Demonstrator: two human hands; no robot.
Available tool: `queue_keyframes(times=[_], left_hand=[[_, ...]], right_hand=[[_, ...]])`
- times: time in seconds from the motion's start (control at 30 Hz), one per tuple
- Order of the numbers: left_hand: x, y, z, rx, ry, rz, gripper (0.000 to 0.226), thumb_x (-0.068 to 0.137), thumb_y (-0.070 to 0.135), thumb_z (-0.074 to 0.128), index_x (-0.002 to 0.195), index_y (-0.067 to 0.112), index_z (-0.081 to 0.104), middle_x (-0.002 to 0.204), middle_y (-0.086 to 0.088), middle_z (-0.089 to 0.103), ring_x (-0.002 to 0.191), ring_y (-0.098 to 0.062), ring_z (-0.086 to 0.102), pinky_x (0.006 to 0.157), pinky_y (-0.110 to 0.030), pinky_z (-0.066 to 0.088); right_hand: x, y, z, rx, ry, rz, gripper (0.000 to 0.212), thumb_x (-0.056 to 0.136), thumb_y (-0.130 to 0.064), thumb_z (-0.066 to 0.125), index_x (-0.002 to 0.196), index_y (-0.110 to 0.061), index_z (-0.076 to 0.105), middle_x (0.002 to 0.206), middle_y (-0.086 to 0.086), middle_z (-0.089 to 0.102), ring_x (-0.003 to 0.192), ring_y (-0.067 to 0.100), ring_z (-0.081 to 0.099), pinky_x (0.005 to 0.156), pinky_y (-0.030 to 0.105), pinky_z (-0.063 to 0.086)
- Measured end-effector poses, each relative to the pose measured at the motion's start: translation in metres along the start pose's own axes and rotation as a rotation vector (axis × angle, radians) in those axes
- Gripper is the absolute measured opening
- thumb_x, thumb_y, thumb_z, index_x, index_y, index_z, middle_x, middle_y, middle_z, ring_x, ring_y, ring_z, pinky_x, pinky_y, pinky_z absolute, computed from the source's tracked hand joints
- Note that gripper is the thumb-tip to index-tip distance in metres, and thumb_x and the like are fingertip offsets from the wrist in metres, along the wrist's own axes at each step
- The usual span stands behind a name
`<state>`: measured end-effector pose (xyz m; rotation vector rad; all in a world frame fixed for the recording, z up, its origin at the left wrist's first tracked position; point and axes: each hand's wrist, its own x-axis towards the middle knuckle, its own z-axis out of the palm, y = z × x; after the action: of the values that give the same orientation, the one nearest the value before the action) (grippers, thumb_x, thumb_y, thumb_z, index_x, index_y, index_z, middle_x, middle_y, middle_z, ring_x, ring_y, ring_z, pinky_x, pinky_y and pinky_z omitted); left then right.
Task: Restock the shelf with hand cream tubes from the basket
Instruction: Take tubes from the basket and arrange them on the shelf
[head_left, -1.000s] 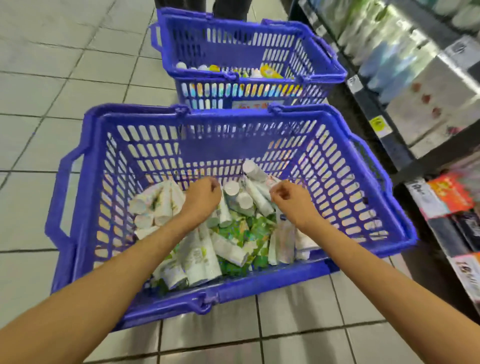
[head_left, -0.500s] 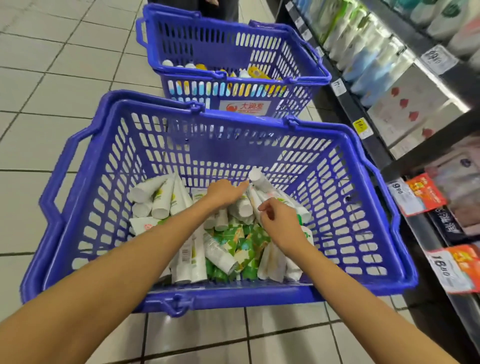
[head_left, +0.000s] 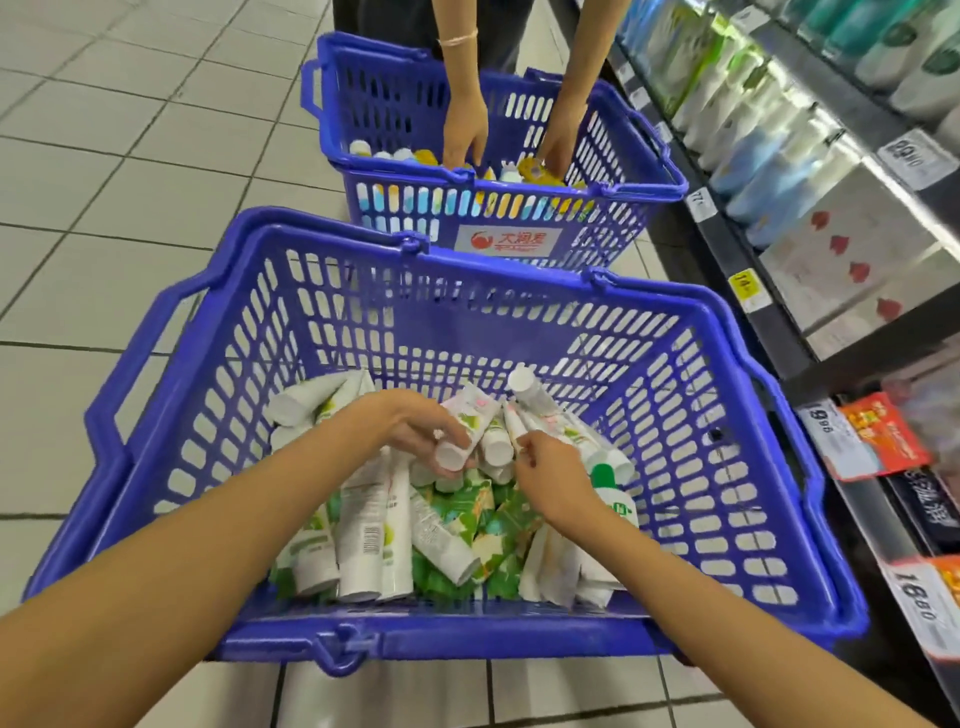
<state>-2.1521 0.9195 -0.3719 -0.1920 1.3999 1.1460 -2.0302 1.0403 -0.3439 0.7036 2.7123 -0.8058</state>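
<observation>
Two arms reach into the blue slotted plastic basket (head_left: 447, 353) on the tiled floor (head_left: 130, 171), just beside the dark metal shelf (head_left: 722, 244). Our left grip (head_left: 410, 434) is clenched round a white plastic hand cream tube with pink and green print (head_left: 470, 415), over the heap of white and green tubes (head_left: 363, 540). Our right grip (head_left: 553, 480) curls its fingertips against a slim white tube (head_left: 514, 423) nearby; whether it pinches, we cannot tell. Beyond, another person's hands (head_left: 465, 130) dip into a second blue basket (head_left: 623, 189).
</observation>
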Motion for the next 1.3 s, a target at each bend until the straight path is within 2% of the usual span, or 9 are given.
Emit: queue_keyframes(times=[0.23,0.3,0.37,0.43,0.57,0.7,0.9,1.07,1.3], left_hand=[[0.001,0.004,-0.015,-0.002,0.008,-0.025,0.019,0.085,-0.010,0.044,0.101,0.002,0.042,0.098,-0.016,0.047,0.077,-0.022,0.053,0.057,-0.038,0.058],[-0.005,0.008,-0.017,-0.001,0.000,-0.083,0.009,0.089,0.000,0.040,0.098,0.002,0.041,0.083,-0.013,0.048,0.071,-0.020,0.050,0.057,-0.034,0.056],[-0.010,0.013,-0.024,0.049,0.038,-0.122,0.009,0.093,0.008,0.040,0.098,0.001,0.042,0.078,-0.013,0.050,0.068,-0.020,0.050,0.060,-0.033,0.052],[-0.014,0.018,-0.034,0.195,0.122,-0.119,0.017,0.095,0.011,0.043,0.106,-0.002,0.043,0.089,-0.016,0.055,0.077,-0.024,0.055,0.070,-0.035,0.051],[-0.016,0.018,-0.059,0.362,0.256,-0.090,0.040,0.094,0.010,0.049,0.131,-0.002,0.038,0.134,-0.016,0.044,0.117,-0.034,0.050,0.097,-0.046,0.044],[-0.020,0.018,-0.068,0.327,0.161,-0.089,0.042,0.094,0.010,0.050,0.133,0.001,0.040,0.139,-0.017,0.043,0.115,-0.030,0.049,0.091,-0.043,0.048],[-0.028,0.024,-0.049,0.429,0.187,-0.039,0.051,0.090,0.006,0.056,0.136,-0.003,0.034,0.140,-0.022,0.038,0.122,-0.039,0.045,0.094,-0.053,0.046],[-0.060,0.037,0.017,0.402,-0.059,0.207,0.029,0.092,-0.002,0.046,0.121,0.004,0.045,0.115,-0.017,0.054,0.097,-0.033,0.057,0.090,-0.056,0.045],[-0.103,0.023,0.136,0.061,-0.344,0.656,0.028,0.091,0.000,0.041,0.108,0.019,0.054,0.088,-0.001,0.067,0.071,-0.010,0.064,0.061,-0.028,0.056]], right_hand=[[0.047,-0.024,0.005,-0.092,-0.072,0.002,0.037,0.089,-0.008,0.046,0.055,-0.012,0.030,0.059,0.007,0.039,0.065,0.024,0.043,0.044,0.028,0.023],[0.052,-0.031,0.015,-0.117,-0.121,0.010,0.034,0.089,-0.012,0.050,0.058,-0.011,0.037,0.061,0.007,0.040,0.068,0.024,0.046,0.051,0.026,0.033],[0.051,-0.034,0.030,-0.127,-0.170,-0.009,0.017,0.091,-0.018,0.051,0.091,-0.002,0.056,0.093,0.016,0.058,0.095,0.031,0.056,0.073,0.030,0.043],[0.048,-0.035,0.043,-0.096,-0.172,0.012,0.036,0.094,-0.020,0.048,0.120,0.004,0.045,0.121,0.019,0.052,0.115,0.033,0.051,0.085,0.032,0.042],[0.061,-0.039,0.053,-0.039,-0.080,0.099,0.024,0.093,-0.022,0.051,0.100,0.001,0.054,0.105,0.014,0.059,0.111,0.029,0.056,0.077,0.029,0.042],[0.063,-0.045,0.059,-0.034,-0.088,0.116,0.038,0.089,-0.023,0.059,0.115,0.003,0.052,0.121,0.017,0.054,0.115,0.029,0.052,0.092,0.031,0.044],[0.047,-0.052,0.003,0.986,-0.549,0.673,0.009,0.087,-0.004,0.056,0.081,-0.006,0.051,0.087,0.010,0.055,0.071,0.018,0.053,0.038,0.026,0.051],[-0.014,-0.026,-0.060,1.116,-0.456,0.488,0.016,0.091,-0.004,0.046,0.081,-0.015,0.052,0.067,0.002,0.061,0.060,0.012,0.058,0.053,0.023,0.047],[-0.118,0.045,-0.139,1.426,-0.163,0.222,0.023,0.092,-0.004,0.036,0.098,-0.006,0.058,0.081,0.008,0.069,0.065,0.014,0.066,0.063,0.022,0.054]])
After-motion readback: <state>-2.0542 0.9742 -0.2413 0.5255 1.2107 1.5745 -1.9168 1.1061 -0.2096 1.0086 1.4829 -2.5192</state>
